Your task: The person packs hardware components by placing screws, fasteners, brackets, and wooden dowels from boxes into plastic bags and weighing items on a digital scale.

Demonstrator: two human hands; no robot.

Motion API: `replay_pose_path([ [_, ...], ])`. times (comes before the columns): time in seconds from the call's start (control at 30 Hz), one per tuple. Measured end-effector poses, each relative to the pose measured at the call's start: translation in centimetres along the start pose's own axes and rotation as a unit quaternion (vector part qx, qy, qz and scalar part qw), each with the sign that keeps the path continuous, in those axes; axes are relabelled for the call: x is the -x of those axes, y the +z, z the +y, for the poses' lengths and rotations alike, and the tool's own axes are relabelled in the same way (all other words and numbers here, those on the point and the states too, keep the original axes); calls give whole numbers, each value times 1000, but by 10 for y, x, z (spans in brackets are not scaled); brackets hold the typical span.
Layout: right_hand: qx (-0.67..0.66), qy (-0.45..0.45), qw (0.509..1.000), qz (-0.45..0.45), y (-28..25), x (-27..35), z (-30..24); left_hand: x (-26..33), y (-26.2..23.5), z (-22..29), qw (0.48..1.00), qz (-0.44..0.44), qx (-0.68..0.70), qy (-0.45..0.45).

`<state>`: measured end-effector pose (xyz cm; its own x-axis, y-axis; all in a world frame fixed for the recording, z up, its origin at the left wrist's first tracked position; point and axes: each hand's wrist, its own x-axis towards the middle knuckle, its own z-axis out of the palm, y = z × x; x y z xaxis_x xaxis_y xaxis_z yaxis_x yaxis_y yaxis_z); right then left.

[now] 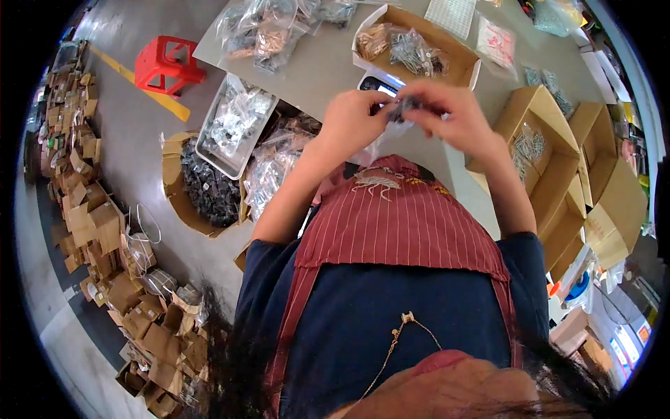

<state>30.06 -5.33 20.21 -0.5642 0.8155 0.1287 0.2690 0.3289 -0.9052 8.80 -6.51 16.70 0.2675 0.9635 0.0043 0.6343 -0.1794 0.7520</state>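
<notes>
Plastic bag (396, 128) with dark contents, pinched in the grip of left hand (354, 120) and right hand (455, 117) above the counter (310, 77), trails toward the striped apron (405, 227); its long axis is unclear.

Maroon apron (398, 234), thin pale stripes — navy shirt (370, 307) behind it.
Dark pieces (403, 106) in the hands (457, 120), grey worktop (314, 78); beyond its left corner, a bright red stool (166, 68) and yellow floor stripe (171, 106); past its near left edge, black parts (209, 185) — at its right edge, tan cartons (558, 136).
</notes>
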Motion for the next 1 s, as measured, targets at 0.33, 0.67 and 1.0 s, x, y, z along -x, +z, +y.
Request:
replay_pose_path([
  [0.33,191,50,976,-88,-4,-10,7,6,3,-13,998,-20,38,-45],
  [0.67,474,199,858,12,-36,-48,156,11,2,-13,999,26,16,-31],
  [1.0,-56,77,990,103,-57,-11,55,7,1,-9,995,35,58,-75],
])
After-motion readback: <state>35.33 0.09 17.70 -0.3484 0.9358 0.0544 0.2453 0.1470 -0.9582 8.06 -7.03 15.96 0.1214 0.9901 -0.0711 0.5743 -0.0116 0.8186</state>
